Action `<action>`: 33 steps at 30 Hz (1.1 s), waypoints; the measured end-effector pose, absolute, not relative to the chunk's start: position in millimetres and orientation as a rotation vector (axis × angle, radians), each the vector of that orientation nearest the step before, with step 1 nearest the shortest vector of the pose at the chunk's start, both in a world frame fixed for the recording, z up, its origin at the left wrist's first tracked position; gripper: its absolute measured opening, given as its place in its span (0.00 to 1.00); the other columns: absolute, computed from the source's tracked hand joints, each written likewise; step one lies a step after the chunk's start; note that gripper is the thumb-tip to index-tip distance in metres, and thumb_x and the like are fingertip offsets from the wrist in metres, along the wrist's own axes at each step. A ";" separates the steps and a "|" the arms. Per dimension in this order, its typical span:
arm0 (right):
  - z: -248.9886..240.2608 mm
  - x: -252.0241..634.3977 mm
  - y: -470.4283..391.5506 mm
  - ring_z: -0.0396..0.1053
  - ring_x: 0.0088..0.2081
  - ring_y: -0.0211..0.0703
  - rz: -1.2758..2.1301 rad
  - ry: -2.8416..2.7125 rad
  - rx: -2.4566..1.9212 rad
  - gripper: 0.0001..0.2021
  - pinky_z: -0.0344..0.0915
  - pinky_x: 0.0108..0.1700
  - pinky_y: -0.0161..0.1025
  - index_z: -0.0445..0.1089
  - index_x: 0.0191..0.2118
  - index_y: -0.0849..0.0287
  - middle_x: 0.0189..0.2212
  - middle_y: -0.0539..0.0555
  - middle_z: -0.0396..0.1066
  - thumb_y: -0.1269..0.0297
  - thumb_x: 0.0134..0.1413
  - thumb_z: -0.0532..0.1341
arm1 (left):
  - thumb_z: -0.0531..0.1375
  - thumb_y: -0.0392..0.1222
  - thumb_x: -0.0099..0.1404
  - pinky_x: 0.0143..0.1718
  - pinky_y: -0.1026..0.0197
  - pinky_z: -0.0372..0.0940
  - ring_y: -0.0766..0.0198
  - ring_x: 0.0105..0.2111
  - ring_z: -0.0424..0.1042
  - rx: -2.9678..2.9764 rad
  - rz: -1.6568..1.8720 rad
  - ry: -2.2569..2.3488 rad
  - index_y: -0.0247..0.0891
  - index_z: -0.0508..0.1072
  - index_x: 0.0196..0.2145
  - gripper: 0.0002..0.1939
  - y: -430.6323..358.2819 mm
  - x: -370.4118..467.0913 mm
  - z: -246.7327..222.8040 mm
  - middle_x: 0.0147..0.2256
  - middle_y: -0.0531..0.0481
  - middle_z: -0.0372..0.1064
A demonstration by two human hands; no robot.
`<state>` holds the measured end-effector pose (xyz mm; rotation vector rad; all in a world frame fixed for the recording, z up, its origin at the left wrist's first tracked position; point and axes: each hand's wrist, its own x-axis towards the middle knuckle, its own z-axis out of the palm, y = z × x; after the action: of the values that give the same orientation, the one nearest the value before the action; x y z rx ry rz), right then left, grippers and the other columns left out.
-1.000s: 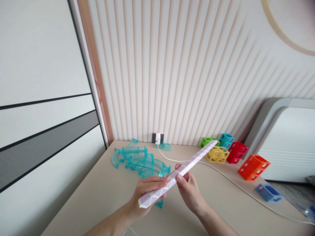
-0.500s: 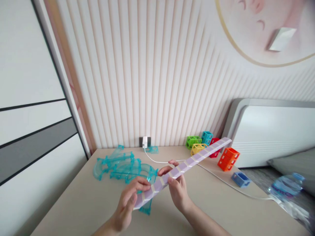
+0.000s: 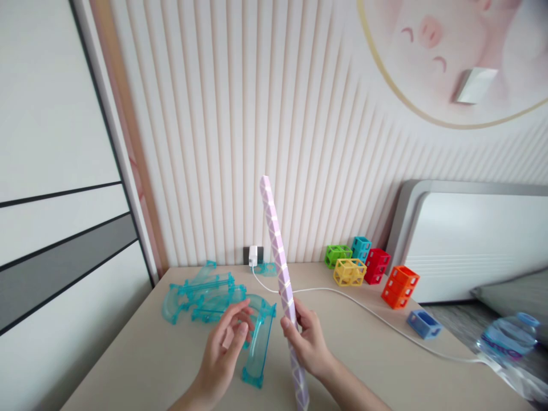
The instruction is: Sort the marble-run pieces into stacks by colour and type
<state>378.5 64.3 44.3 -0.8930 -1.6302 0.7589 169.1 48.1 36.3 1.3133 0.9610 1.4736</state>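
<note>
My right hand [image 3: 309, 337] is wrapped round a long lilac twisting snake puzzle [image 3: 280, 265], made of many wedge segments with pale edges. The puzzle is stretched straight and held nearly upright, its top leaning left and its lower end near the bottom of the view. To the left, my left hand [image 3: 225, 348] is off the puzzle, holding nothing, fingers curved and apart. Beside that hand lies a clear teal track piece [image 3: 260, 348]. Behind it several more teal track pieces [image 3: 209, 291] lie in a loose heap on the table.
Green [image 3: 338, 256], yellow [image 3: 350, 272], red [image 3: 377, 266] and orange [image 3: 400, 287] blocks stand at the table's right back, with a blue block [image 3: 423, 324] nearer. A white cable [image 3: 363, 305] runs from a wall charger [image 3: 253, 256] across the table [image 3: 171, 354]. A bottle [image 3: 509, 335] lies at right.
The snake puzzle has swung from a slant toward the right to nearly upright. My left hand has let go of its lower end, while my right hand keeps hold.
</note>
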 end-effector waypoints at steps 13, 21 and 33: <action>45.4 387.6 72.3 0.71 0.27 0.41 -0.005 -2.155 -0.965 0.22 0.65 0.34 0.36 0.61 0.61 0.56 0.31 0.50 0.77 0.61 0.63 0.61 | 0.66 0.64 0.59 0.30 0.60 0.70 0.58 0.32 0.71 1.303 1.422 0.837 0.37 0.72 0.58 0.37 63.0 157.9 49.9 0.46 0.39 0.74; 49.9 381.6 78.5 0.75 0.40 0.48 -0.200 -2.281 -0.892 0.11 0.66 0.48 0.46 0.66 0.53 0.56 0.42 0.57 0.79 0.61 0.68 0.59 | 0.71 0.54 0.56 0.42 0.55 0.73 0.54 0.37 0.77 0.990 1.454 0.949 0.35 0.81 0.41 0.22 76.1 135.4 40.7 0.41 0.41 0.80; 32.1 407.8 99.3 0.73 0.50 0.50 -0.409 -2.087 -1.055 0.14 0.64 0.56 0.52 0.67 0.58 0.55 0.49 0.60 0.76 0.65 0.71 0.54 | 0.69 0.49 0.61 0.55 0.50 0.71 0.54 0.50 0.76 0.799 1.483 0.777 0.41 0.71 0.59 0.30 66.0 138.8 27.3 0.48 0.45 0.78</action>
<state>407.8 99.3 32.1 -1.0554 -2.0872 -0.4087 138.8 66.0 27.3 0.7993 0.7773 1.4828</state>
